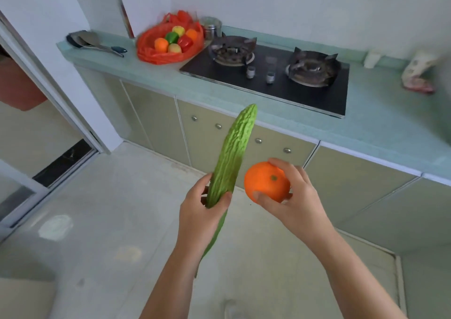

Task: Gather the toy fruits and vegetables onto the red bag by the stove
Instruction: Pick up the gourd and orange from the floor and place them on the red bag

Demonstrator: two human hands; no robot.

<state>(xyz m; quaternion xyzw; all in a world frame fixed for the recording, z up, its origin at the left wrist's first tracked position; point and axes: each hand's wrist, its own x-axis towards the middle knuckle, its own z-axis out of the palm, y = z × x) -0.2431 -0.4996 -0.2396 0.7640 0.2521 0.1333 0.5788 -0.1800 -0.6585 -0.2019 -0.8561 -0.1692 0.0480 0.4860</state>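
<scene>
My left hand [202, 211] grips a long bumpy green toy bitter gourd [234, 152] near its lower end, the tip pointing up towards the counter. My right hand [292, 196] holds a toy orange [266, 180] between thumb and fingers, stem side facing me. Both are held out over the floor in front of the cabinets. Far off on the counter's left end lies the red bag [151, 55], just left of the stove [268, 74]. On it sit several toy pieces: oranges, a green pepper [172, 37], a red pepper [185, 42] and yellowish fruits.
A spatula [97, 44] lies on the counter left of the bag. A metal canister [211, 27] stands behind the bag. A cloth [418, 74] and a white holder [372, 58] are at the counter's right. A sliding door frame stands at left.
</scene>
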